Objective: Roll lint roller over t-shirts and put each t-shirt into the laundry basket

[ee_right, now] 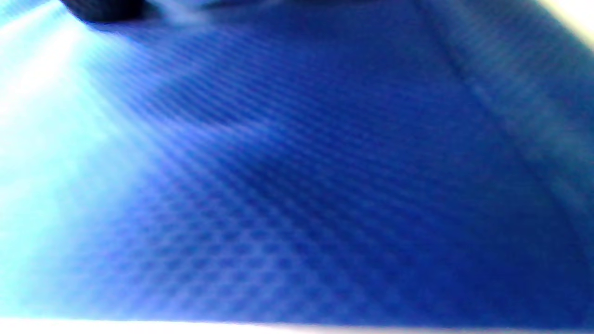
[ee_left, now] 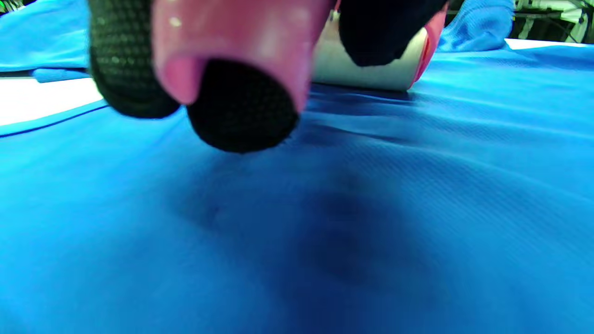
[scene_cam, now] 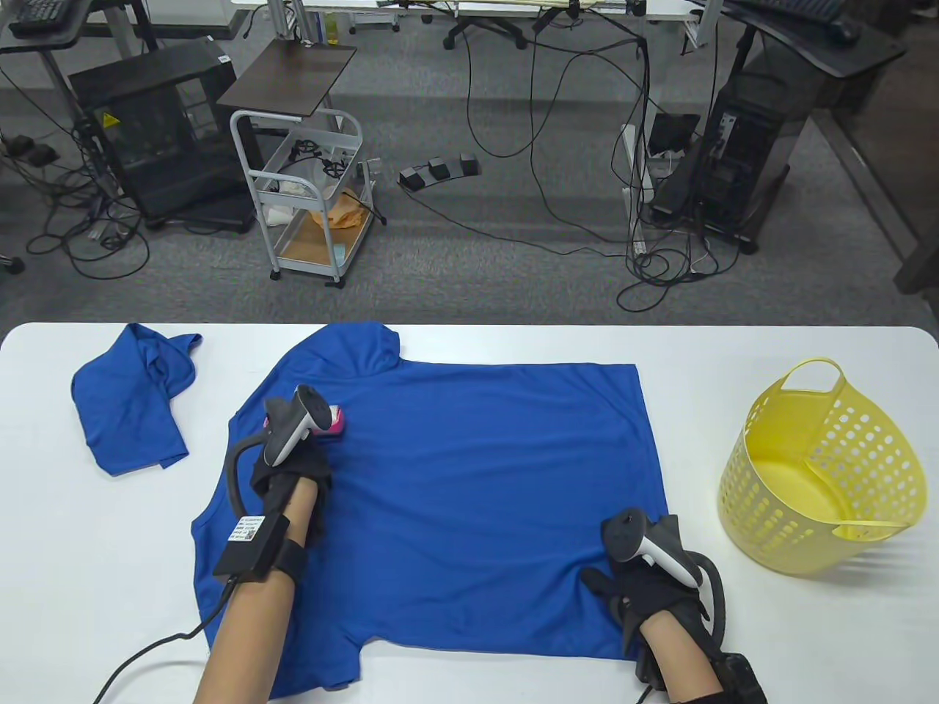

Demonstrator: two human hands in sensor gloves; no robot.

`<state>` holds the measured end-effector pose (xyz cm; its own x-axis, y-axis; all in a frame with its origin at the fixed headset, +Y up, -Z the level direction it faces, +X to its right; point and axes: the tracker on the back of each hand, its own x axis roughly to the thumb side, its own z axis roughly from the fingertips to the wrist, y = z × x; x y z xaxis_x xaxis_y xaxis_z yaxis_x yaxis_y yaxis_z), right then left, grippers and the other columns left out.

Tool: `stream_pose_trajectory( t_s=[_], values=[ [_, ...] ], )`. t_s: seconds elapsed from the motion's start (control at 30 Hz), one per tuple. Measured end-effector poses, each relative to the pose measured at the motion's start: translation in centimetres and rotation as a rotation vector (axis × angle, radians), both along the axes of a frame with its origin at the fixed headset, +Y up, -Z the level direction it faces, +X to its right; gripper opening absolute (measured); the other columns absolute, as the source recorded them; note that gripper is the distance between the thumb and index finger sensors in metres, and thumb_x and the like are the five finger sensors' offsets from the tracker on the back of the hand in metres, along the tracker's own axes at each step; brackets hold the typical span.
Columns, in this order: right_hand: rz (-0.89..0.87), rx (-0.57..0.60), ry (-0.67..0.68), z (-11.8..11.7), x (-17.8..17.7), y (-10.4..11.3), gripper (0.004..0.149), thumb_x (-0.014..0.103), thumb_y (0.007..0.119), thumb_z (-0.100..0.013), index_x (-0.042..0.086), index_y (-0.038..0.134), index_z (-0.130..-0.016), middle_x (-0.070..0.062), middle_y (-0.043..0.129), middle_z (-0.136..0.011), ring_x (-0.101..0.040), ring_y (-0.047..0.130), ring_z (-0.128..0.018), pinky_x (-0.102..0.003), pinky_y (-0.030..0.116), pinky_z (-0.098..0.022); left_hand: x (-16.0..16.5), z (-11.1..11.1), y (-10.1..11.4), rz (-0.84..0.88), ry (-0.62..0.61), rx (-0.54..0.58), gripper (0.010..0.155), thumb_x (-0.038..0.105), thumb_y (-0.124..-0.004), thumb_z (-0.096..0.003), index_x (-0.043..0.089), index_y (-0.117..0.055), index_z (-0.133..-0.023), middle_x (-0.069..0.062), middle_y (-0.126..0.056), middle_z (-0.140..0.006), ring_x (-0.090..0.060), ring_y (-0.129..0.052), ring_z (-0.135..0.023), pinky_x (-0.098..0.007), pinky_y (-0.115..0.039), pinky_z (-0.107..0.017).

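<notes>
Lint roller (scene_cam: 335, 422) gripped in our left hand (scene_cam: 290, 469) runs over the spread shirt (scene_cam: 469, 499), our right hand (scene_cam: 649, 587) flat on its hem; basket (scene_cam: 821, 469) empty, crumpled second shirt (scene_cam: 132, 400) waiting.

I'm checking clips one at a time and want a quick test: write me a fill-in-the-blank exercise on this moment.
1. The lint roller is held by the person's ____ hand.
2. The right hand presses flat on the spread t-shirt near its ____ corner in the table view.
3. The yellow laundry basket holds ____ t-shirts.
4. The crumpled t-shirt lies to the ____ of the spread one.

Missing words: left; bottom right; no; left
</notes>
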<state>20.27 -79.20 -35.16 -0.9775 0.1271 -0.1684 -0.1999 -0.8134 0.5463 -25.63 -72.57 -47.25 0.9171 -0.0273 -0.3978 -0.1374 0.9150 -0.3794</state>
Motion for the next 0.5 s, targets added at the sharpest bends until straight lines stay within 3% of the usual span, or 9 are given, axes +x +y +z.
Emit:
stream_pose_trajectory(
  t_s=[0.13, 0.2, 0.33, 0.4, 0.5],
  values=[
    [0.004, -0.001, 0.001, 0.0, 0.0, 0.0, 0.074, 0.062, 0.047, -0.048, 0.035, 0.002, -0.1, -0.005, -0.012, -0.109, -0.039, -0.007, -0.097, -0.071, 0.013, -0.065, 0.6, 4.3, 2.1, -0.023, -0.129, -0.024, 0.076, 0.048, -0.07, -0.0518, 0.026, -0.024, -0.108, -0.007, -0.081, -0.087, -0.008, -0.108, -0.034, -0.024, -0.093, -0.028],
    [0.004, 0.001, 0.0, 0.0, 0.0, 0.0, 0.074, 0.062, 0.046, -0.048, 0.035, 0.002, -0.1, -0.005, -0.012, -0.109, -0.039, -0.007, -0.097, -0.071, 0.012, -0.065, 1.3, 7.4, 3.6, 0.035, -0.177, -0.038, 0.076, 0.048, -0.072, -0.0519, 0.029, -0.026, -0.109, -0.008, -0.083, -0.087, -0.007, -0.11, -0.03, -0.022, -0.094, -0.023],
    [0.001, 0.006, -0.002, 0.0, 0.0, 0.0, 0.074, 0.062, 0.046, -0.048, 0.035, 0.002, -0.1, -0.005, -0.012, -0.109, -0.039, -0.007, -0.097, -0.071, 0.012, -0.065, 3.5, 10.9, 4.5, 0.14, -0.242, -0.078, 0.071, 0.049, -0.073, -0.0526, 0.026, -0.035, -0.108, -0.009, -0.08, -0.088, -0.007, -0.112, -0.028, -0.021, -0.095, -0.02],
    [0.001, 0.008, -0.002, 0.0, 0.0, 0.0, 0.074, 0.062, 0.046, -0.048, 0.035, 0.002, -0.1, -0.005, -0.012, -0.109, -0.039, -0.007, -0.097, -0.071, 0.012, -0.065, 4.8, 11.2, 4.3, 0.09, -0.225, -0.056, 0.064, 0.048, -0.074, -0.0526, 0.026, -0.046, -0.105, -0.01, -0.082, -0.086, -0.008, -0.112, -0.027, -0.021, -0.095, -0.018],
    [0.0, 0.011, -0.001, 0.1, 0.0, -0.1, 0.074, 0.063, 0.046, -0.048, 0.035, 0.002, -0.1, -0.005, -0.012, -0.109, -0.039, -0.007, -0.097, -0.071, 0.012, -0.065, 6.4, 9.3, 3.3, -0.011, -0.254, -0.039, 0.059, 0.049, -0.073, -0.0525, 0.027, -0.05, -0.102, -0.007, -0.081, -0.087, -0.007, -0.111, -0.027, -0.021, -0.094, -0.019]
  ],
)
